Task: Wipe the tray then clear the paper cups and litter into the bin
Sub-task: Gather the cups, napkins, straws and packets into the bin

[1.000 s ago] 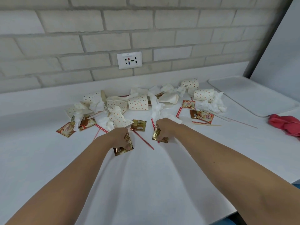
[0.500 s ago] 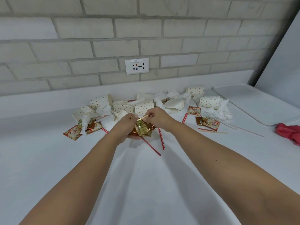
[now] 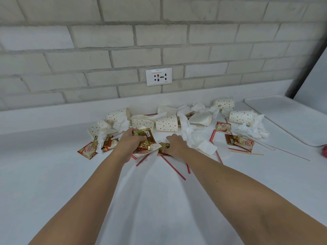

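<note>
Several dotted paper cups (image 3: 166, 122) lie tipped over along the back of the white counter, mixed with crumpled tissues (image 3: 192, 137), sachets and red stir sticks (image 3: 172, 166). My left hand (image 3: 130, 145) is shut on a bunch of gold sachets (image 3: 144, 139), held just above the counter. My right hand (image 3: 175, 145) is beside it on the counter, its fingers pinching another gold sachet (image 3: 163, 147) that lies flat. The white tray (image 3: 283, 117) sits at the far right.
Coffee-creamer sachets (image 3: 245, 142) and wooden stirrers (image 3: 247, 152) lie right of my hands, and more sachets (image 3: 88, 151) lie at the left. A red cloth (image 3: 324, 152) shows at the right edge. A wall socket (image 3: 158, 76) sits on the brick wall.
My hands came together, the right passed its sachet into the left hand's bunch, then the right hand dropped to the counter onto another gold sachet.
</note>
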`<state>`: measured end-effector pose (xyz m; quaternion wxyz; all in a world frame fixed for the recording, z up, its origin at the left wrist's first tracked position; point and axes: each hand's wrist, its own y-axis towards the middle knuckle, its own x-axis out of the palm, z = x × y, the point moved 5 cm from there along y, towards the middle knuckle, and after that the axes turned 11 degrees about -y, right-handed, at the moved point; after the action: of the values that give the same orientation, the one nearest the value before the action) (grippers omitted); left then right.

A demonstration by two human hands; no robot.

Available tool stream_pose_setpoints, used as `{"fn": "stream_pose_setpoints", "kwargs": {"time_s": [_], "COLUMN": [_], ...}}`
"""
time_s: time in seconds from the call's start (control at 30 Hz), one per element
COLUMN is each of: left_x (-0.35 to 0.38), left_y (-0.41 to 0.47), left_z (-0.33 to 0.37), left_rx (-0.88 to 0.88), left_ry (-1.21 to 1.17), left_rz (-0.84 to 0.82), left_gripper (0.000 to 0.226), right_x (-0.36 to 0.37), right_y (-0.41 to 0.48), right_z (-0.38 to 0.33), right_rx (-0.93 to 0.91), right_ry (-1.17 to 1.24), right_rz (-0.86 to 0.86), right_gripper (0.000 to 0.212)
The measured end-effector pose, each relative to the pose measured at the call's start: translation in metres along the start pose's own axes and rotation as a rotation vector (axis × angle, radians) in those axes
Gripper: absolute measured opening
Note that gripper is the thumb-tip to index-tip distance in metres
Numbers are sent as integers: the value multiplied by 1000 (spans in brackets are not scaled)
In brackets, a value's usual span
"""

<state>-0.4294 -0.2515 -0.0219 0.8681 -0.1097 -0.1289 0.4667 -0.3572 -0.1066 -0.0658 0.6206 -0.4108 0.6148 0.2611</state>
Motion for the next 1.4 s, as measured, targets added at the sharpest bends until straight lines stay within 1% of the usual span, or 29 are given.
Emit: {"fn": "stream_pose_setpoints", "kwargs": {"time_s": [0.07, 0.1, 0.13, 0.2, 0.27, 0.3, 0.37, 0.43, 0.47, 0.53, 0.57, 0.6, 0.67, 0.7, 0.77, 0.83, 0.9, 1.0, 1.07, 1.1, 1.2, 1.23, 1.4], "left_x": [-3, -4, -4, -3, -1, 0, 1, 1, 2, 4, 5, 7, 9, 9, 10, 9, 7, 4, 1, -1, -8, -11, -10], "left_y": [2, 3, 4, 6, 8, 8, 9, 8, 8, 6, 5, 4, 3, 2, 0, -2, -5, -8, -10, -11, -14, -14, -16], "left_z": [0, 0, -1, -3, -5, -5, -6, -6, -7, -6, -6, -6, -7, -7, -8, -9, -9, -6, -5, -5, -6, -6, -8], "left_rx": [2, 2, 3, -2, -13, -16, -16, -20, -22, -22, -20, -18, -13, -11, -9, -10, -8, 1, 3, 4, 9, 10, 10], "left_ry": [8, 10, 14, 27, 47, 52, 52, 47, 42, 27, 24, 25, 28, 30, 31, 30, 35, 42, 51, 56, 54, 56, 51], "left_rz": [18, 23, 25, 25, 28, 26, 22, 21, 18, 10, 5, 1, -10, -15, -19, -16, -13, 0, 9, 10, 20, 26, 18], "left_gripper": [32, 32, 33, 35, 38, 38, 37, 34, 32, 30, 30, 30, 31, 32, 35, 38, 37, 37, 40, 41, 38, 37, 31], "right_x": [-1, -2, -1, -1, -2, -4, -12, -24, -30, -36, -37, -37, -34, -31, -23, -12, -5, 5, 11, 12, 12, 12, 10], "right_y": [5, 7, 7, 6, 1, -2, -8, -16, -18, -21, -23, -23, -26, -29, -35, -42, -49, -55, -56, -56, -54, -53, -57], "right_z": [1, 1, 2, 3, 2, 1, 3, 10, 15, 28, 34, 39, 46, 47, 47, 46, 41, 26, 17, 14, 12, 14, 25], "right_rx": [12, 13, 2, -36, -74, -97, -135, -153, -130, -12, 48, 79, 124, 130, 117, 138, 136, 75, 62, 65, 58, 66, 104], "right_ry": [-48, -24, 27, 97, 85, 103, 231, 427, 528, 779, 875, 904, 766, 660, 389, 125, -3, 1, 32, 37, 36, 42, 158], "right_rz": [-47, -86, -116, -142, -116, -92, -32, 3, 21, 41, 42, 50, 46, 52, 51, -34, -76, -78, -39, -23, 12, 15, -22], "right_gripper": [54, 48, 38, 7, 9, 5, 18, 19, 21, 33, 35, 34, 30, 33, 48, 55, 58, 64, 67, 62, 27, 25, 32]}}
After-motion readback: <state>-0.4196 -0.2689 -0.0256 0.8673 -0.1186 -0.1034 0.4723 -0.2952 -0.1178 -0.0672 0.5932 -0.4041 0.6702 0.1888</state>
